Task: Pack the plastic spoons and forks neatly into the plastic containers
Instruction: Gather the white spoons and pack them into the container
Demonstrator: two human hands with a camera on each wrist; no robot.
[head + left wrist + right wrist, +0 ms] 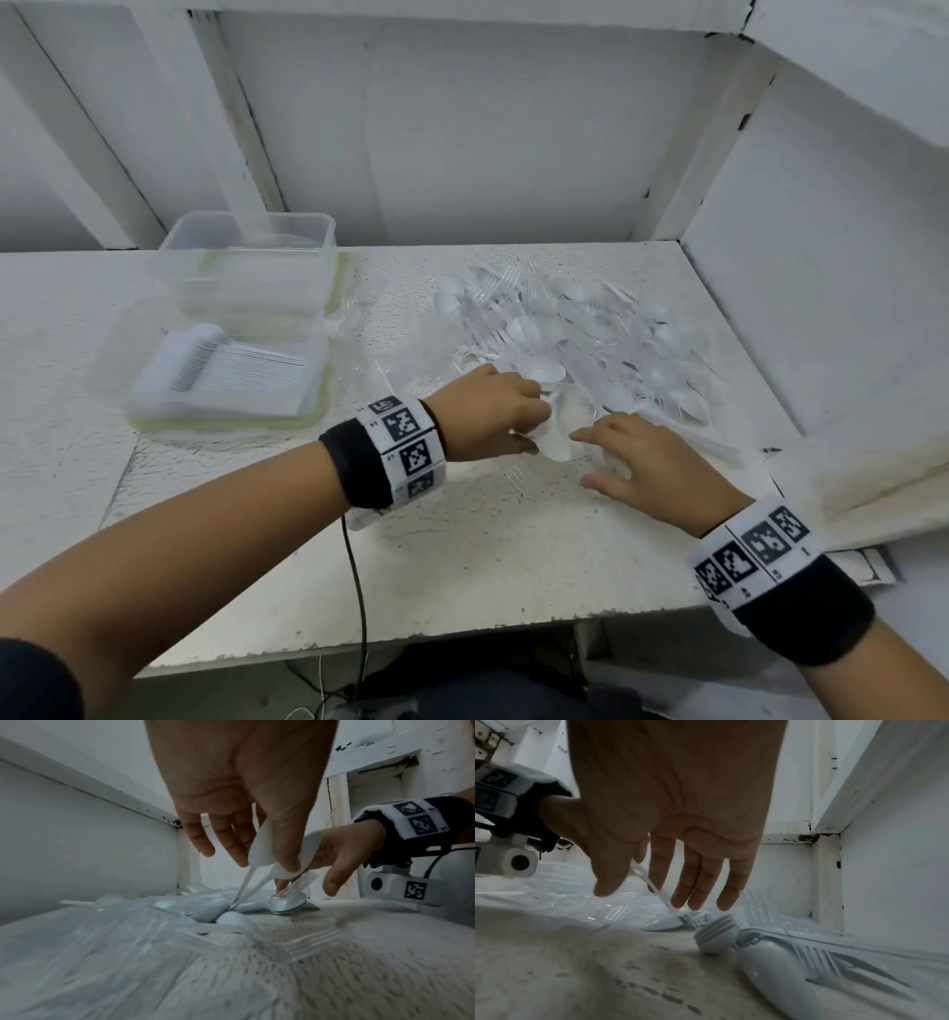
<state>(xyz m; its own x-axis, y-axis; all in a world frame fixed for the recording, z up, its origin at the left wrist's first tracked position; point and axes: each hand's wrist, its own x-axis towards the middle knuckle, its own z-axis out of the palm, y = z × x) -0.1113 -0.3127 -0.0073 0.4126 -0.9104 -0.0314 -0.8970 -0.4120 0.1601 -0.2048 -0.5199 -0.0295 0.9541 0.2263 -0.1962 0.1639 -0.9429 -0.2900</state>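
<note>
Mostly translucent white spoons and forks (575, 329), loosely heaped, tangled.

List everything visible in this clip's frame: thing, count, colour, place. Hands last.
containers: two, clear; far one empty, near one holds stacked white spoons; table left.
cutlery pile: many spoons and forks, white and clear; table centre-right.
table: one, white, speckled.
wristbands: two, black with printed markers.
cable: one, black, hangs from left wrist.
left hand: grip on white spoons.
right hand: fingers spread low at the pile's near edge.
</note>
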